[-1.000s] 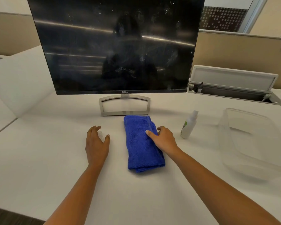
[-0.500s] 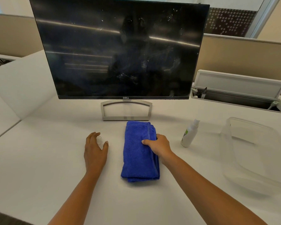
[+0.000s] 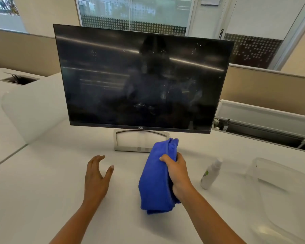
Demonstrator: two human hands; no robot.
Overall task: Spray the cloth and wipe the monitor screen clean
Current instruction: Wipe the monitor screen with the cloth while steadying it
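A folded blue cloth (image 3: 155, 178) is gripped along its right side by my right hand (image 3: 177, 171) and held up off the white desk, in front of the monitor stand. The black monitor screen (image 3: 141, 81) stands behind it, switched off, with pale smudges and specks across its middle and right. My left hand (image 3: 96, 176) hovers over the desk to the left of the cloth, fingers spread, holding nothing. A small white spray bottle (image 3: 210, 175) with a green label stands to the right of my right hand, untouched.
A clear plastic tub (image 3: 285, 175) sits at the right edge of the white desk (image 3: 42, 182). Behind it an open cable tray with a raised white lid (image 3: 264, 115) runs along the desk's back. A low white divider stands at the left.
My right hand has closed on the cloth and lifted it off the desk. My left hand has risen slightly and spread its fingers. The view has tilted up, showing the whole screen.
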